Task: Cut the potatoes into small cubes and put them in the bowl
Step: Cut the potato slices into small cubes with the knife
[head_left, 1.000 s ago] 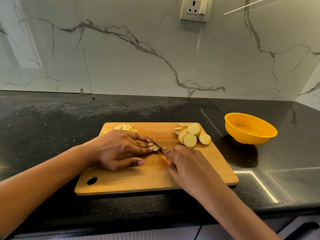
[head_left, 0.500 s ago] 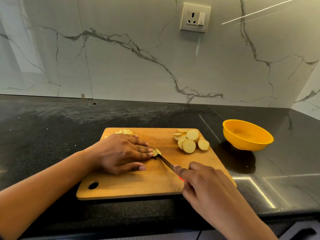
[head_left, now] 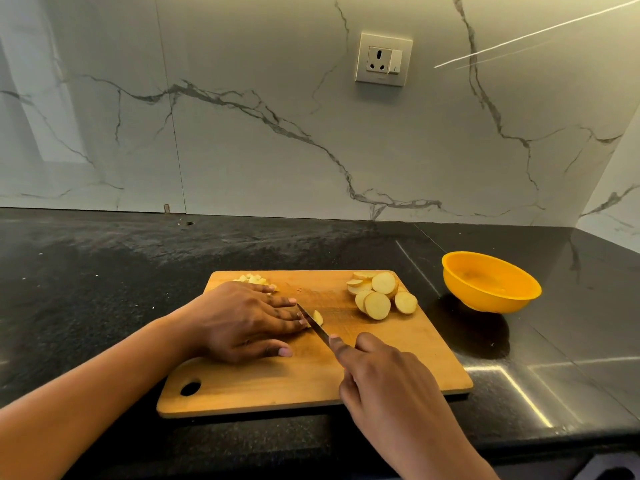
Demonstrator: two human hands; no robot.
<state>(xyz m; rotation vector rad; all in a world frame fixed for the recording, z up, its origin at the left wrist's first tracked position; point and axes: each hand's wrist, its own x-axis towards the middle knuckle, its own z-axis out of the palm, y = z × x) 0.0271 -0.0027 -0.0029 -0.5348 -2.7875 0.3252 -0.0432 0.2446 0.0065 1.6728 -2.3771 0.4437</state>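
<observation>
Potatoes lay on the cutting board (head_left: pixel 277 386) in three lots: round slices (head_left: pixel 379 296) heaped near its far right corner, a small heap of cubes (head_left: pixel 254 279) at its far left corner, partly behind the left hand (head_left: pixel 242 320), and one piece (head_left: pixel 318 317) near the middle, against the knife (head_left: pixel 313 322). The left hand lay flat, fingers stretched out and pressing that piece down, seemingly to stop it sliding, with the fingertips just beside the blade. The right hand (head_left: pixel 384 382) gripped the knife, forefinger laid along the blade's back, likely for a steadier cut; the handle was hidden. The bowl (head_left: pixel 485 299) stood on the counter (head_left: pixel 104 289) just off the board's far right corner, apart from it and showing no potato inside, probably set close for a short transfer.
</observation>
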